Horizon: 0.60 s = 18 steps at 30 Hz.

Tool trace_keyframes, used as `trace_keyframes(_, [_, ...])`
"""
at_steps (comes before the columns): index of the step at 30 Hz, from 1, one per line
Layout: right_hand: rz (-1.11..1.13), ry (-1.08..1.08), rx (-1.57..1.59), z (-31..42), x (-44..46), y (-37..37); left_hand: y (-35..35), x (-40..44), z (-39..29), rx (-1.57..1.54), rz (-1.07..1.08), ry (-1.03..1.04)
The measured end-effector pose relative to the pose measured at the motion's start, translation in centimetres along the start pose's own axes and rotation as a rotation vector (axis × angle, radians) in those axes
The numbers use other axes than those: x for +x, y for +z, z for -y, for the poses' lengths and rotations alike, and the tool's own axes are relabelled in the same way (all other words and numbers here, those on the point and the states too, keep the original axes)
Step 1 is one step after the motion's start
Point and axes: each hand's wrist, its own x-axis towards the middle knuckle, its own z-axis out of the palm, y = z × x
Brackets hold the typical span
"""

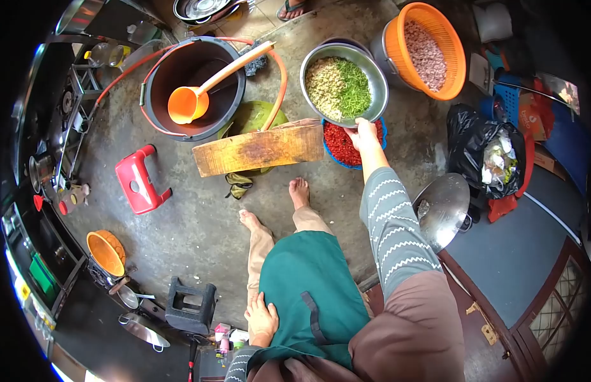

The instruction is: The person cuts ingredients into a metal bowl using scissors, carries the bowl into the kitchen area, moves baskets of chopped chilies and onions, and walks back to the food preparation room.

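My right hand (363, 132) is closed on the near rim of a metal bowl (380, 102). Inside the bowl lie chopped pale bits (325, 86) beside shredded green leaves (354, 88). Partly under the bowl is a blue basin (384, 132) of red chopped chilies (343, 143). My left hand (261, 315) rests on the side of the green apron (308, 280), its fingers apart and nothing in them. A thick wooden board (260, 149) lies left of the blue basin.
A large dark bucket (156, 83) with an orange dipper (188, 105) stands at upper left, near a red stool (141, 179). An orange basket (459, 51) is at upper right. A metal lid (443, 210) and black bag (464, 137) lie right. Another person's foot (291, 9) shows on top.
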Motion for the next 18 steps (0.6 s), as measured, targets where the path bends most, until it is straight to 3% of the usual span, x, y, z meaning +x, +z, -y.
trace_keyframes(13, [-0.193,0.148,0.21,-5.0,3.4,-2.2,0.2,-1.0,-1.7,0.024,0.007,0.007])
trace_keyframes(18, [-0.165,0.103,0.221,-6.0,4.7,-3.0,0.2,-1.3,-1.9,0.035,-0.01,0.021])
